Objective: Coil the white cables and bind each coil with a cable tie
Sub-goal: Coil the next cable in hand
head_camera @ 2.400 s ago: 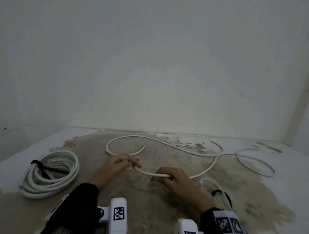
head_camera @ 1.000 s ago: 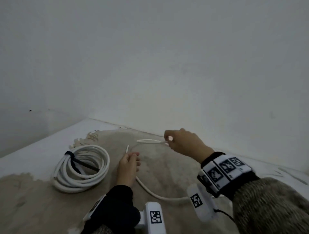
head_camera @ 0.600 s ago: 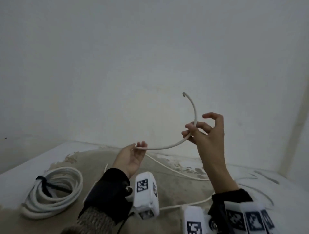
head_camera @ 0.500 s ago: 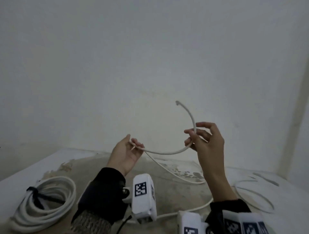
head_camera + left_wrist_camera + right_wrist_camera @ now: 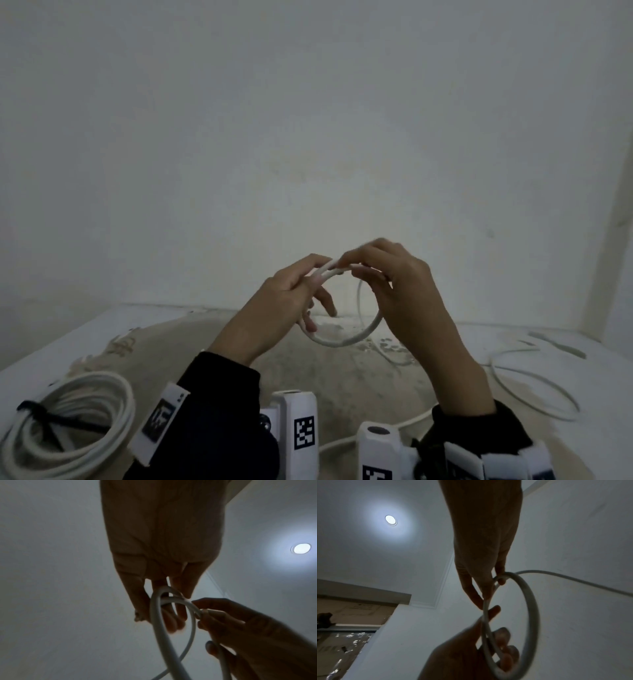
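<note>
We hold the thin white round cable [image 5: 346,339] up in the air above the stained, pale worktop [image 5: 342,370], with its first small loop just formed between our hands. Our left hand [image 5: 284,301] pinches the crossing of the loop at the top, fingers curled round the strands, and our right hand [image 5: 404,291] grips the same cable just beside it, fingertips meeting the left ones. The rest of the cable trails down to the worktop and lies in loose curves on the far right. At the near left lies a finished coil of thicker white cable [image 5: 68,425], already bound with a black cable tie [image 5: 44,416]. We judge the coiling has only begun. The risk is that this stiff cable springs open if either pinch loosens while we feed the next turn, or that the trailing length twists and kinks, so the turns come out uneven and hard to tie.
</note>
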